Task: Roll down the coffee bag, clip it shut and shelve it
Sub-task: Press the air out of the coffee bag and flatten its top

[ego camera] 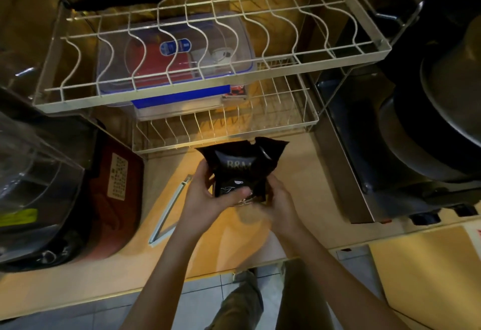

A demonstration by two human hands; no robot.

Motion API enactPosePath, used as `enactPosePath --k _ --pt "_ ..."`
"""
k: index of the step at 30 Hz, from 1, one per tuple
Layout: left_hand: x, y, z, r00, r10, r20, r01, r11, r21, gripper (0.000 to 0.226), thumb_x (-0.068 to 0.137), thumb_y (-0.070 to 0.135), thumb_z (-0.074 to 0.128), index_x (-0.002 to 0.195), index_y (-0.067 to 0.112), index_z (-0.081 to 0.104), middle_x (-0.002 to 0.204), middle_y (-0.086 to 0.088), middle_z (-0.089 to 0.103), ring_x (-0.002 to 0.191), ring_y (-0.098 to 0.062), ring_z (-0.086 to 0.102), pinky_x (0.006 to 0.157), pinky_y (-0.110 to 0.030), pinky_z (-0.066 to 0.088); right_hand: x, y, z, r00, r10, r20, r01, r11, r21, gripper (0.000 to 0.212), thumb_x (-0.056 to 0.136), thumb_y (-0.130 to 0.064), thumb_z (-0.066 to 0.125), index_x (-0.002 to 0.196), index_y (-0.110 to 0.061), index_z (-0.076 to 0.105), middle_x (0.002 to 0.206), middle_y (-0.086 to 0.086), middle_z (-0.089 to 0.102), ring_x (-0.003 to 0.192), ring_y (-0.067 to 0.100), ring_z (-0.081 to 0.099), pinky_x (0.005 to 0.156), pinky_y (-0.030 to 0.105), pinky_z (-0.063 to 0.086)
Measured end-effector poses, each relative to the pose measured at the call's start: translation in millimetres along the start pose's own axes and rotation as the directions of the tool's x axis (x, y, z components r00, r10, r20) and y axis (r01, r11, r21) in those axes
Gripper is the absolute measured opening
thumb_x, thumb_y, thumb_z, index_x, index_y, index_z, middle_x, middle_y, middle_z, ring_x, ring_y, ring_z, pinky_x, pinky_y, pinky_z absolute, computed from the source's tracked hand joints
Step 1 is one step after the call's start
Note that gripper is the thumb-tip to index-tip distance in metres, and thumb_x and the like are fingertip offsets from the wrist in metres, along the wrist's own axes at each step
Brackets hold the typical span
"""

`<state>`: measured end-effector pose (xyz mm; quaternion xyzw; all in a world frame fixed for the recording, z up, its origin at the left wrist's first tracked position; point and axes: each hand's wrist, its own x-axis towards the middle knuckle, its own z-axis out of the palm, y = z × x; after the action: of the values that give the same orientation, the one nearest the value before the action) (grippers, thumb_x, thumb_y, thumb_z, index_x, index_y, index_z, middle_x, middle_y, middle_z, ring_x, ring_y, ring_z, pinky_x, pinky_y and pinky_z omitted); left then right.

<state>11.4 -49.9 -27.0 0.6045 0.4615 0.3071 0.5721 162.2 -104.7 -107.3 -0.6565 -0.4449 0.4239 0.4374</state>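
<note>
Early days: both hands grip the bag (240, 171) over the counter (294, 173) at centre, left hand (208, 194) and right hand (276, 199) clamped low, its top open and unrolled, the clip (170, 206) idle at nine o'clock, rack (166, 100) waiting at twelve.

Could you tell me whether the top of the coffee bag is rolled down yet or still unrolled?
Still unrolled: the coffee bag stands with its top edge flared upward and unfolded, and the clip lies on the counter.
</note>
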Motion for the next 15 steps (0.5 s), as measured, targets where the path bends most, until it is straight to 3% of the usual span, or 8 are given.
enactPosePath --k 2,4,6,8,10,13,15 --pt "-0.6 16.7 -2.8 0.997 0.018 -0.072 -0.022 0.998 -0.054 0.069 0.052 0.041 0.074 0.114 0.032 0.046 0.117 0.007 0.057 0.111 -0.006 0.055 0.09 -0.022 0.047 0.1 2.7 -0.9 1.0 0.02 -0.007 -0.02 0.999 0.036 0.056 0.076 0.007 0.062 0.124 -0.02 0.051 0.115 -0.005 0.061 0.113 0.01 0.057 0.097 0.029 0.047" --pt "-1.3 35.1 -6.1 0.988 0.079 -0.133 -0.085 0.995 -0.043 0.068 0.057 0.041 0.07 0.119 0.028 0.046 0.12 0.005 0.055 0.112 -0.008 0.054 0.09 -0.021 0.048 1.8 3.3 -0.4 0.994 0.099 -0.039 -0.093 0.987 0.127 0.051 0.082 0.016 0.049 0.122 -0.015 0.054 0.12 0.005 0.061 0.116 0.022 0.055 0.101 0.038 0.044" --pt "-1.7 56.5 -6.8 0.958 0.234 -0.166 -0.208 0.965 0.163 0.061 0.063 0.044 0.067 0.118 0.025 0.047 0.118 0.009 0.054 0.113 -0.009 0.052 0.093 -0.02 0.045 4.2 3.2 -0.9 0.983 0.165 -0.074 -0.146 0.966 0.214 0.044 0.086 0.015 0.041 0.12 -0.008 0.057 0.12 0.011 0.061 0.113 0.021 0.056 0.097 0.03 0.046" --pt "-1.6 78.5 -2.4 0.901 0.424 -0.091 -0.34 0.821 0.458 0.054 0.067 0.047 0.063 0.114 0.024 0.052 0.114 0.006 0.057 0.111 -0.014 0.052 0.096 -0.033 0.044 6.3 -0.2 -1.0 0.98 0.165 -0.107 -0.142 0.97 0.197 0.043 0.085 0.016 0.04 0.115 -0.009 0.059 0.111 0.008 0.062 0.103 0.009 0.059 0.087 0.015 0.047" --pt "0.0 95.3 7.3 0.862 0.503 0.064 -0.419 0.636 0.648 0.05 0.071 0.05 0.059 0.112 0.021 0.057 0.114 0.0 0.061 0.112 -0.017 0.052 0.1 -0.046 0.038 6.4 0.1 0.7 0.981 0.123 -0.151 -0.103 0.985 0.137 0.041 0.084 0.013 0.042 0.112 -0.011 0.06 0.102 0.002 0.063 0.095 0.003 0.059 0.081 0.009 0.046" --pt "11.4 102.1 26.3 0.867 0.434 0.244 -0.453 0.482 0.75 0.055 0.075 0.05 0.05 0.119 0.019 0.053 0.123 -0.004 0.059 0.118 -0.021 0.049 0.102 -0.038 0.03 8.0 0.3 3.3 0.973 0.129 -0.19 -0.111 0.988 0.104 0.025 0.093 0.001 0.041 0.107 0.0 0.062 0.096 0.003 0.063 0.094 0.013 0.058 0.08 0.011 0.046" --pt "23.2 95.3 34.7 0.876 0.389 0.286 -0.437 0.386 0.813 0.056 0.076 0.046 0.053 0.124 0.017 0.047 0.126 -0.008 0.057 0.119 -0.026 0.048 0.1 -0.04 0.032 8.2 0.3 1.1 0.969 0.129 -0.212 -0.107 0.988 0.115 0.025 0.095 -0.008 0.041 0.092 -0.007 0.066 0.086 0.003 0.069 0.086 0.012 0.064 0.078 0.018 0.05"
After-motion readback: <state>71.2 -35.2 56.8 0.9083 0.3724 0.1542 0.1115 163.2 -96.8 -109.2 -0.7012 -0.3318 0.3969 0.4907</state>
